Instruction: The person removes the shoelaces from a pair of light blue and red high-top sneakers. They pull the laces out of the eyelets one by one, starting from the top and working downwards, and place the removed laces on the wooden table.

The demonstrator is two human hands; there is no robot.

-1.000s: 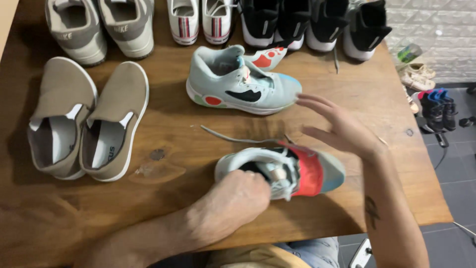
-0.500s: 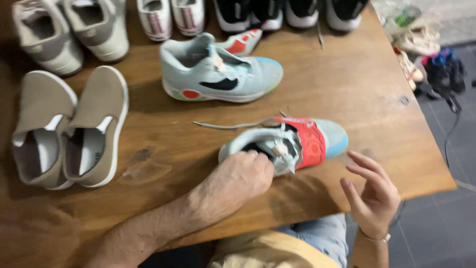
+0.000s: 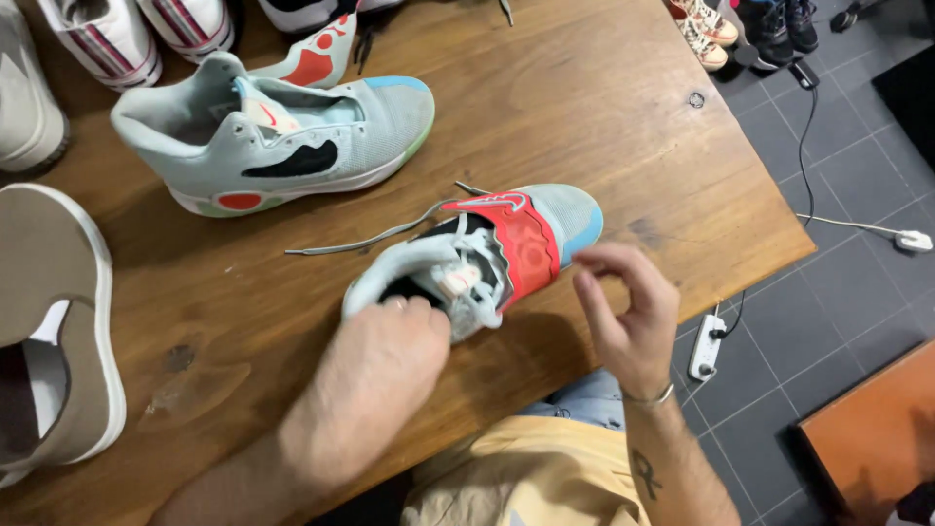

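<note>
A pale blue sneaker with a red strap (image 3: 506, 244) lies on the wooden table (image 3: 623, 107), toe to the right. My left hand (image 3: 385, 365) grips its heel collar and tongue from the near side. A grey lace (image 3: 360, 237) trails from it to the left. My right hand (image 3: 628, 312) hovers just right of the red strap with fingers curled and apart, holding nothing. The matching pale blue sneaker (image 3: 273, 136) stands behind, its red tongue raised.
Beige slip-on shoes (image 3: 49, 321) sit at the left, white sneakers with striped sides (image 3: 136, 34) at the back. Beyond the table's right edge are grey floor tiles, a white power strip (image 3: 703, 346) with cables, and small shoes (image 3: 701, 29).
My right hand rose from below the table edge to beside the sneaker's red strap. The view has shifted closer and to the right. My left hand stays on the heel.
</note>
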